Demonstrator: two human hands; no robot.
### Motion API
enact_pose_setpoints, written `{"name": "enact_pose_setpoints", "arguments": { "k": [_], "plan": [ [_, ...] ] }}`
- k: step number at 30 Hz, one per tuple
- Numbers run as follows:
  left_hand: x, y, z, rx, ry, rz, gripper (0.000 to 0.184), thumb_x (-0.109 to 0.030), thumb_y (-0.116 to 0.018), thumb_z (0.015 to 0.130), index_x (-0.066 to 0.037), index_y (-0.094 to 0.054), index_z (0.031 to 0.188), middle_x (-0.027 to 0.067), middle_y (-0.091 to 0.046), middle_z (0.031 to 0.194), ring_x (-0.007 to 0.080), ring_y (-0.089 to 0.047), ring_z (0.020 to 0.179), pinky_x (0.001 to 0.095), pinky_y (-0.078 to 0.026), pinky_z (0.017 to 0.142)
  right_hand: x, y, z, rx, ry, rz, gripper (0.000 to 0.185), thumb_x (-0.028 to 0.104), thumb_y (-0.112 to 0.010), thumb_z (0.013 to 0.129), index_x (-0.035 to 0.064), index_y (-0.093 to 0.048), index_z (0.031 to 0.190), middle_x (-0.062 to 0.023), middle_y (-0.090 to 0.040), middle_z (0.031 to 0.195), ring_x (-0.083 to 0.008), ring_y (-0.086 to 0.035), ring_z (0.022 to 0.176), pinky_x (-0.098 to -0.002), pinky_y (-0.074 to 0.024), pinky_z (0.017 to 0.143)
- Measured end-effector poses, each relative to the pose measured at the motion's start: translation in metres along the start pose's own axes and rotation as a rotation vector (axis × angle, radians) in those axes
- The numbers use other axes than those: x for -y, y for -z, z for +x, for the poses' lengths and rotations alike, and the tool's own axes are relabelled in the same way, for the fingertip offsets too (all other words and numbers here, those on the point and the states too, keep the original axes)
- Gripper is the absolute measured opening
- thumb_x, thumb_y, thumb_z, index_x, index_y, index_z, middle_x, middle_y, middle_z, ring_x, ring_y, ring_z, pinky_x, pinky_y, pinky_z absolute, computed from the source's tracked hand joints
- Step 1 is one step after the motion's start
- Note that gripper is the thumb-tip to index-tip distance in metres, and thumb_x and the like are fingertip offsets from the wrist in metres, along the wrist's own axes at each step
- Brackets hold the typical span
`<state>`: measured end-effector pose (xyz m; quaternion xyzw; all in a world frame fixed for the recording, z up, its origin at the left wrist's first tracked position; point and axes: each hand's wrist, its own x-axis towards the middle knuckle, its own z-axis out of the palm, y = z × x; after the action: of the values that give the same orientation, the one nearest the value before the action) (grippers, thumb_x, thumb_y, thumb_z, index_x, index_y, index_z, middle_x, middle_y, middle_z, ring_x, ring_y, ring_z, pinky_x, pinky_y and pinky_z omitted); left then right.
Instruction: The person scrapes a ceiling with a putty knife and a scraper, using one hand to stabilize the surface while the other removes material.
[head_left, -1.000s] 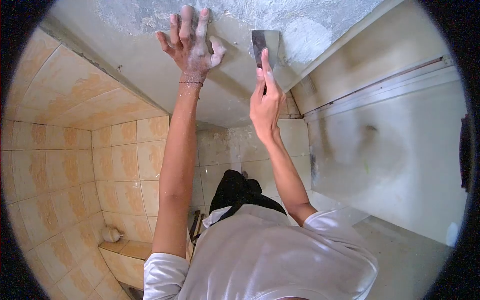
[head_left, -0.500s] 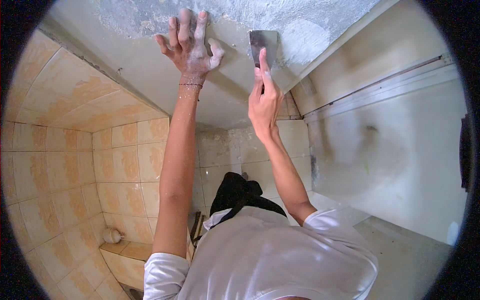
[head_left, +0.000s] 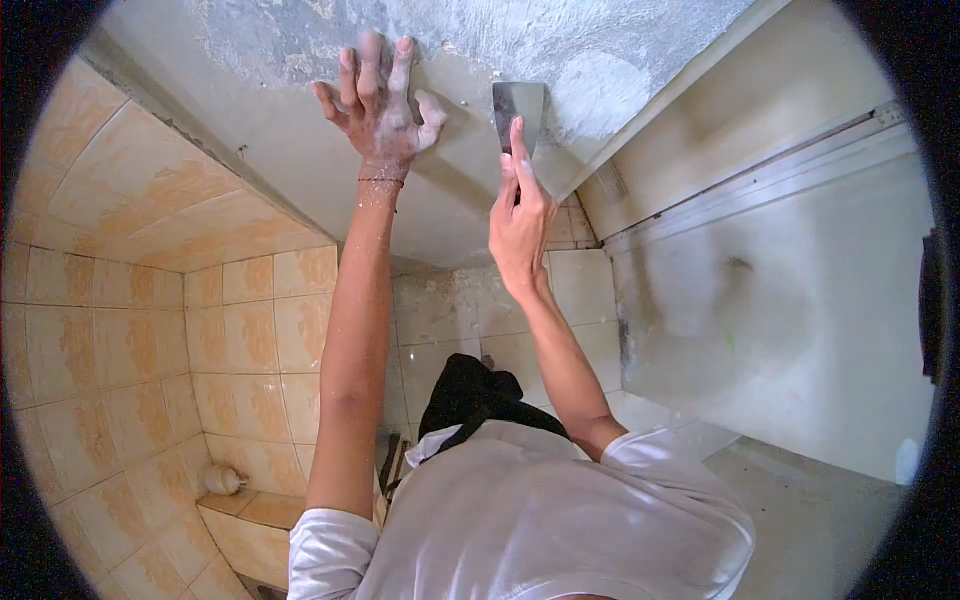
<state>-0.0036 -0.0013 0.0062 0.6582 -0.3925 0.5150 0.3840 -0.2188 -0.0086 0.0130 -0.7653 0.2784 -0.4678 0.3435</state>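
Holds a scraper in the right hand, closed in a grip low on the tool, with the index finger stretched up along the blade's face. Has the blade just past that fingertip, wide edge foremost, at the lower border of the rough grey patch. Hides the handle mostly behind the curled fingers, so cannot tell its shape.

Spreads the left hand wide open, holding nothing, against the wall, with the longer fingertips over the patch's lower border and the thumb out toward the scraper, well apart from it. Shows pale dust over the left fingers and down past the wrist, around a thin bracelet.

Has orange-and-cream tiles below and to the left of the left fingers, with a small round object on a tiled ledge farther down. Has a pale panel to the right of and below the right fingers.
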Motion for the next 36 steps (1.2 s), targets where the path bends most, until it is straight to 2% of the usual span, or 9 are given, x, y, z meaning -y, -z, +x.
{"name": "enact_pose_setpoints", "arguments": {
  "k": [4,7,9,15,22,24,27,34,36],
  "plan": [
    [-0.003,0.002,-0.002,-0.01,-0.006,-0.012,0.069,-0.047,-0.053,0.083,-0.028,-0.061,0.148,0.0019,-0.041,0.164,0.0269,-0.031,0.155,0.0575,-0.003,0.129,0.001,-0.001,-0.002,-0.033,0.061,-0.052,0.05,-0.005,-0.047,0.105,0.004,-0.05,0.154,-0.0153,-0.056,0.151,-0.035,-0.066,0.125,-0.0375,-0.055,0.091],
    [0.0,0.001,0.001,-0.016,-0.006,-0.001,0.069,-0.048,-0.052,0.083,-0.029,-0.06,0.148,0.0019,-0.042,0.164,0.0267,-0.031,0.155,0.0571,-0.003,0.13,-0.006,-0.004,0.006,-0.034,0.079,-0.066,0.048,-0.002,-0.048,0.106,0.004,-0.05,0.154,-0.0135,-0.057,0.151,-0.0313,-0.075,0.105,-0.0352,-0.0552,0.081],
    [-0.001,0.001,-0.002,0.005,0.004,-0.006,0.069,-0.048,-0.052,0.083,-0.029,-0.06,0.149,0.0018,-0.042,0.163,0.0266,-0.031,0.155,0.0569,-0.003,0.13,-0.01,-0.008,0.01,-0.085,0.201,-0.088,0.047,0.001,-0.048,0.107,0.0046,-0.051,0.154,-0.0122,-0.057,0.151,-0.0255,-0.065,0.074,-0.0332,-0.0499,0.068],
    [-0.001,0.003,-0.002,0.009,-0.011,-0.019,0.071,-0.047,-0.055,0.08,-0.029,-0.06,0.149,0.0018,-0.042,0.163,0.0259,-0.029,0.155,0.0565,-0.003,0.13,0.002,-0.003,0.013,-0.054,0.134,-0.11,0.045,0.003,-0.048,0.109,0.0051,-0.052,0.153,-0.0136,-0.055,0.152,-0.0284,-0.075,0.089,-0.0333,-0.053,0.071],
    [0.002,0.0,-0.002,-0.002,-0.014,0.006,0.07,-0.047,-0.054,0.081,-0.029,-0.061,0.148,0.0021,-0.042,0.164,0.0259,-0.029,0.156,0.0566,-0.002,0.129,0.0,-0.002,0.008,-0.108,0.256,-0.103,0.048,0.0,-0.049,0.108,0.0078,-0.051,0.154,-0.0175,-0.059,0.147,-0.0258,-0.069,0.075,-0.0336,-0.0494,0.065],
    [0.001,0.001,-0.003,0.009,-0.021,0.0,0.07,-0.047,-0.054,0.081,-0.03,-0.061,0.148,0.0021,-0.042,0.164,0.0259,-0.029,0.156,0.0566,-0.002,0.129,0.005,0.004,0.003,0.055,-0.039,-0.184,0.049,0.001,-0.05,0.108,0.0091,-0.05,0.156,-0.0198,-0.06,0.146,-0.0281,-0.074,0.087,-0.0335,-0.0521,0.073],
    [-0.001,0.003,-0.006,0.01,-0.003,-0.018,0.069,-0.047,-0.053,0.082,-0.03,-0.06,0.149,0.0016,-0.042,0.163,0.0259,-0.03,0.155,0.0565,-0.003,0.13,0.006,0.004,-0.001,0.003,0.019,-0.143,0.054,0.002,-0.055,0.105,0.0127,-0.047,0.158,-0.0208,-0.064,0.139,-0.0391,-0.073,0.11,-0.0406,-0.0573,0.08],
    [-0.002,0.003,-0.004,0.004,0.007,-0.023,0.068,-0.049,-0.051,0.083,-0.03,-0.061,0.148,0.0017,-0.044,0.162,0.0262,-0.03,0.155,0.0561,-0.003,0.13,0.009,0.0,0.008,-0.037,0.029,-0.062,0.058,-0.006,-0.052,0.103,0.0108,-0.046,0.158,-0.0166,-0.058,0.149,-0.0402,-0.07,0.115,-0.0389,-0.0588,0.087],
    [-0.001,0.0,0.002,-0.015,0.003,-0.018,0.068,-0.05,-0.051,0.084,-0.03,-0.061,0.148,0.0018,-0.044,0.162,0.0263,-0.03,0.155,0.056,-0.003,0.13,-0.003,-0.003,0.006,-0.102,0.201,-0.063,0.057,-0.005,-0.05,0.104,0.0126,-0.046,0.158,-0.0167,-0.058,0.149,-0.0391,-0.069,0.117,-0.0386,-0.0587,0.087]
  ]
}}
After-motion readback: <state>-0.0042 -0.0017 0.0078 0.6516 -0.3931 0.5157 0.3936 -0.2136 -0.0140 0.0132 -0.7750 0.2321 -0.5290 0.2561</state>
